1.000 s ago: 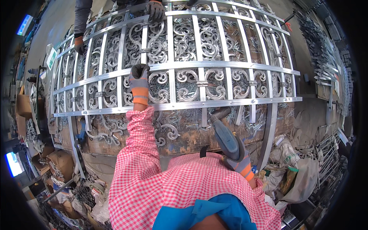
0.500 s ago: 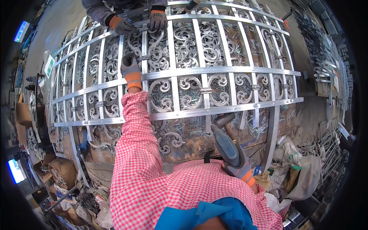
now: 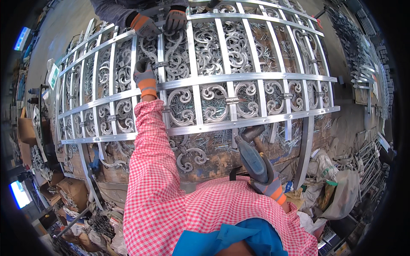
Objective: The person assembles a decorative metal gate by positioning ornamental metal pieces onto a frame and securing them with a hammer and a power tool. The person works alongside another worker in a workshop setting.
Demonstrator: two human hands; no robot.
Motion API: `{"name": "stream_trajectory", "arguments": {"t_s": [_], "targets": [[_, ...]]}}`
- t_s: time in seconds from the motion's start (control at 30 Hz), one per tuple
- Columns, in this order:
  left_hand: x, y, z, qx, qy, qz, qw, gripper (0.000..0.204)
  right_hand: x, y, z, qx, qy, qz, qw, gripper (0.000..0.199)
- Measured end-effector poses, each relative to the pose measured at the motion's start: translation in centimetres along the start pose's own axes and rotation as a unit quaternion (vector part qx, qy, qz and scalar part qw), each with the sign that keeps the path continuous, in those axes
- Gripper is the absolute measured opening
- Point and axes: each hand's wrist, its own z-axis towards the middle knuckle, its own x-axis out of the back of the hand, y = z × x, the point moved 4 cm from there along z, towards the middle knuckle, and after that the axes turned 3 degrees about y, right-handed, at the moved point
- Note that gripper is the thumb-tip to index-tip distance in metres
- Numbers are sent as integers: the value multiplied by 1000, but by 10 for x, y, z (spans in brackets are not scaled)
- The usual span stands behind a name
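Note:
My left hand, in a grey and orange glove, reaches into the upper section of a silver metal fence panel. Its fingers are curled round the lower end of a scroll ornament, beside an upright bar with a collar. Close to my body, my right hand is wrapped round the handle of a blue-grey power drill, whose nose points at the panel's near rail. Across the panel, a co-worker's two gloved hands are at the top of the same ornament.
A hammer lies by the drill's nose. Loose scrolls and scattered screws lie on the worn wooden table. Cardboard boxes stand at left; plastic bags and metal bars lie at right.
The co-worker's hand on the left has shifted right, nearer their other hand. My left hand stays at the ornament, and my right still holds the drill. The view has shifted slightly.

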Motion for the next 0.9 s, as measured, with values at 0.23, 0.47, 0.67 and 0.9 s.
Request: {"name": "stream_trajectory", "arguments": {"t_s": [0.23,0.47,0.67,0.9], "targets": [[5,-13,9,-47,16,50,998,15,0,-2,1,-26,-7,20,999,100],[17,-16,-17,-15,12,101,995,13,1,-4,-2,-38,-9,15,999,101],[29,22,-111,67,-363,99,924,31,3,-11,-1,-53,-5,25,998,99],[38,31,-126,-125,-317,166,925,37,22,-48,36,-53,-7,86,995,92]]}}
